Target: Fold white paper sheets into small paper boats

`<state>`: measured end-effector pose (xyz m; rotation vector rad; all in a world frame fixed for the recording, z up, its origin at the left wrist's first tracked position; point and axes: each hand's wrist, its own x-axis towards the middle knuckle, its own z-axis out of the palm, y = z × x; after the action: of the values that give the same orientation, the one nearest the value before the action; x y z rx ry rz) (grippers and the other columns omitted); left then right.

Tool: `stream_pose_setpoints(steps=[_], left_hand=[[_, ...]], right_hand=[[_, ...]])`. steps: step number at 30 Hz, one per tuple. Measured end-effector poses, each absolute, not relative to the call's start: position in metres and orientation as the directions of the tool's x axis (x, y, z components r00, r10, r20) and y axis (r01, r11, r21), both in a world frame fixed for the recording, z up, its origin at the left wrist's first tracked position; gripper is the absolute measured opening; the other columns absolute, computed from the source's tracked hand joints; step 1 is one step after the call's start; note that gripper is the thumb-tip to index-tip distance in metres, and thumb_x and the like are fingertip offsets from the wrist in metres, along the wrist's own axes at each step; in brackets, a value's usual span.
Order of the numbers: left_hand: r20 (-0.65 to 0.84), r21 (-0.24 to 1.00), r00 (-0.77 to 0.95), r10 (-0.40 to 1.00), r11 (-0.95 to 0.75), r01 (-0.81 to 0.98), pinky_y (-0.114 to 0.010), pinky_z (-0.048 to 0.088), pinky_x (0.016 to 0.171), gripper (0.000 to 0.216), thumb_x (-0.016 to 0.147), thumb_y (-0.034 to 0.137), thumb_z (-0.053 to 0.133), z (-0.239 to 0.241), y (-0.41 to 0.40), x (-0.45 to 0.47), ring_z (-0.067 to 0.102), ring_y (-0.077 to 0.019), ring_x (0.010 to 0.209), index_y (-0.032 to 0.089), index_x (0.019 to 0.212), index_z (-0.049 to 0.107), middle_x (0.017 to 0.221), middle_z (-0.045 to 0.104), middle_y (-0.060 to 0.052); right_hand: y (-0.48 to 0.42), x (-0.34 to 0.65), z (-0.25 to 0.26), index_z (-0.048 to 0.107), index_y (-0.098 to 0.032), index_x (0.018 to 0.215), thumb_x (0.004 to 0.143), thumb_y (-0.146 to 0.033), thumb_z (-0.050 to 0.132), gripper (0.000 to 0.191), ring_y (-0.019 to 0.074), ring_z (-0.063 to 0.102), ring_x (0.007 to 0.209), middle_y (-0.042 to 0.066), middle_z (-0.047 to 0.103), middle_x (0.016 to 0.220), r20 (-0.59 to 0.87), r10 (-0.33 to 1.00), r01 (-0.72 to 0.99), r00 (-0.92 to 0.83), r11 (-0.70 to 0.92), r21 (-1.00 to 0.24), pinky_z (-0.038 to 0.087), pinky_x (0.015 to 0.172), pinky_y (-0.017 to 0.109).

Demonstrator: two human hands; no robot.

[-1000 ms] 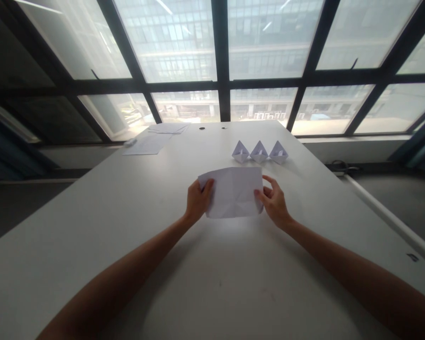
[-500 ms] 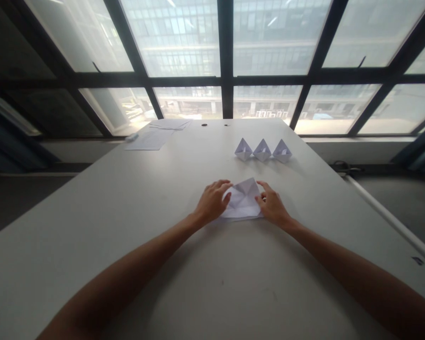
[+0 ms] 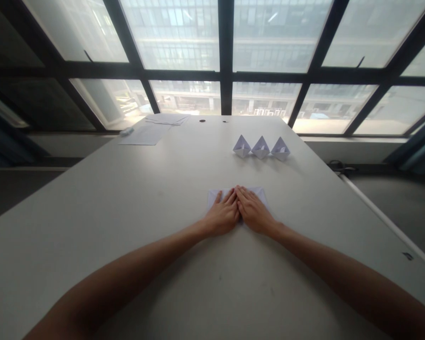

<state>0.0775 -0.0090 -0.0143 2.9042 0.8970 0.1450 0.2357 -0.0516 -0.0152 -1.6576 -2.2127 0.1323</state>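
Note:
A folded sheet of white paper (image 3: 261,193) lies flat on the white table (image 3: 156,198) in front of me. My left hand (image 3: 225,213) rests on it with the fingers stretched out and the thumb apart. From the other side my right hand (image 3: 253,208) presses flat on the paper. The fingertips of both hands meet near the paper's far edge. Most of the sheet's middle is hidden under my hands; its left and right corners show.
Three folded paper boats (image 3: 260,148) stand in a row farther back on the right. Sheets of paper (image 3: 145,134) lie at the far left, beside a small pale item (image 3: 126,132). Dark-framed windows (image 3: 225,56) rise behind the table.
Both hands have come together from the paper's sides and now lie flat on it. The raised, pointed part of the paper is pressed down, and the sheet looks wider.

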Motion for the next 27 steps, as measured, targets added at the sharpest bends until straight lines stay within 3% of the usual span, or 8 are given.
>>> stream_pose_setpoints(steps=[3,9,15,27], left_hand=[[0.062,0.131,0.815,0.577,-0.814,0.566,-0.047,0.012,0.12,0.059,0.102,0.034,0.017,-0.016,-0.006,0.077,0.012,-0.0239,0.151,0.012,0.158,0.012,0.163,0.015,-0.012],[0.106,0.128,0.78,0.616,-0.787,0.604,-0.04,0.01,0.121,0.066,0.102,0.049,0.017,-0.018,0.002,0.071,0.014,-0.023,0.151,0.012,0.157,0.019,0.162,0.018,-0.012],[0.092,0.136,0.769,0.633,-0.773,0.62,-0.042,0.009,0.121,0.073,0.099,0.06,0.021,-0.013,0.006,0.063,0.015,-0.0239,0.151,0.013,0.156,0.023,0.162,0.02,-0.013],[0.069,0.111,0.712,0.699,-0.715,0.691,-0.052,0.008,0.12,0.073,0.099,0.06,0.023,-0.013,0.02,0.045,0.012,-0.0279,0.151,0.013,0.155,0.022,0.162,0.017,-0.015]], right_hand=[[-0.051,0.237,-0.019,0.029,-0.004,0.153,0.102,-0.034,0.019,0.059,0.0241,0.024,0.148,0.014,0.03,0.159,0.154,0.97,0.935,-0.19,0.227,-0.272,0.02,0.121,0.045],[-0.053,0.242,-0.017,0.03,-0.006,0.153,0.102,-0.037,0.02,0.06,0.0241,0.022,0.149,0.013,0.027,0.16,0.144,0.976,0.959,-0.164,0.192,-0.21,0.017,0.121,0.047],[-0.053,0.244,-0.019,0.031,-0.004,0.152,0.1,-0.034,0.026,0.061,0.0256,0.021,0.149,0.015,0.027,0.16,0.159,0.98,0.976,-0.116,0.143,-0.167,0.014,0.121,0.049],[-0.052,0.265,-0.025,0.029,-0.005,0.152,0.099,-0.04,0.027,0.063,0.0272,0.02,0.149,0.017,0.024,0.16,0.152,0.986,0.985,-0.064,0.088,-0.151,0.011,0.12,0.055]])
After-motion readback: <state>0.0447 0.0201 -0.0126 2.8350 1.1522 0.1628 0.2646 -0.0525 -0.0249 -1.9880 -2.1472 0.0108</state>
